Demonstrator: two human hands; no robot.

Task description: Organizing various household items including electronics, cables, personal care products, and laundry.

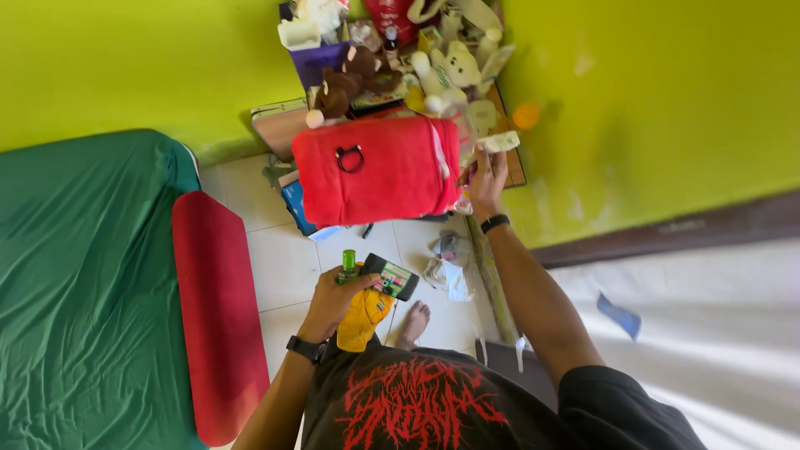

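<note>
- The left hand [332, 302] is closed around several things at once, in front of the person's body and above the white tile floor [283, 267].
- In this hand there is a small green bottle [348, 266]. It stands nearly upright, with its cap pointing away from the person, and it rises above the thumb side of the hand.
- A dark flat case [391, 277] with a green and pink label is also held there. Its long axis runs from upper left to lower right, and most of it sticks out to the right of the fingers.
- A yellow cloth [363, 319] hangs down from the same hand, below the case, toward the black shirt [425, 404].
- The right hand [487, 177] is stretched far forward and is closed on a small pale flat packet [499, 142]. The packet lies almost level, its long axis going left to right with the right end a little higher; it sits on top of the fingertips, beyond the hand.
- This packet is just to the right of a red folded cloth [377, 169], which lies on the pile in the corner of the room.
- Plush toys [442, 71] and a purple box [318, 60] are behind the red cloth, against the yellow-green wall [125, 58].
- A green bed [83, 292] and a long red cushion [218, 317] are at the left.
</note>
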